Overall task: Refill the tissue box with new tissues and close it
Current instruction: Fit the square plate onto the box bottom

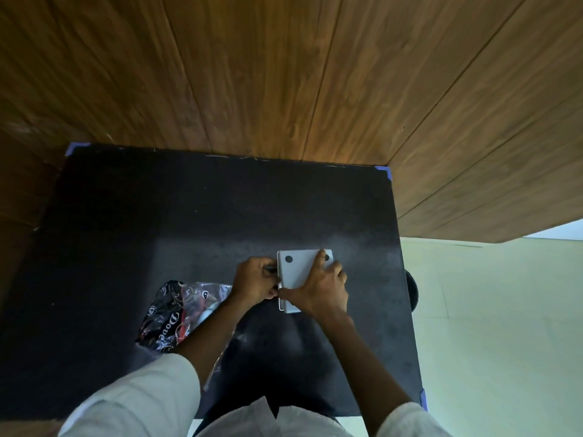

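A white tissue box (298, 268) lies on the black table (220, 209) with its flat underside up; dark round feet show at the far corners. My right hand (321, 287) presses flat on this panel, fingers spread, one fingertip near the far right foot. My left hand (255, 282) grips the box's left edge, fingers curled around it. A black and clear plastic tissue wrapper (176, 310) with white lettering lies left of the box, partly under my left forearm. Whether tissues are inside the box is hidden.
Wood-panelled walls rise behind and to the right of the table. Blue tape marks the table's corners (386, 171). A pale floor (489, 326) lies to the right, with a dark round object (411, 291) at the table's right edge.
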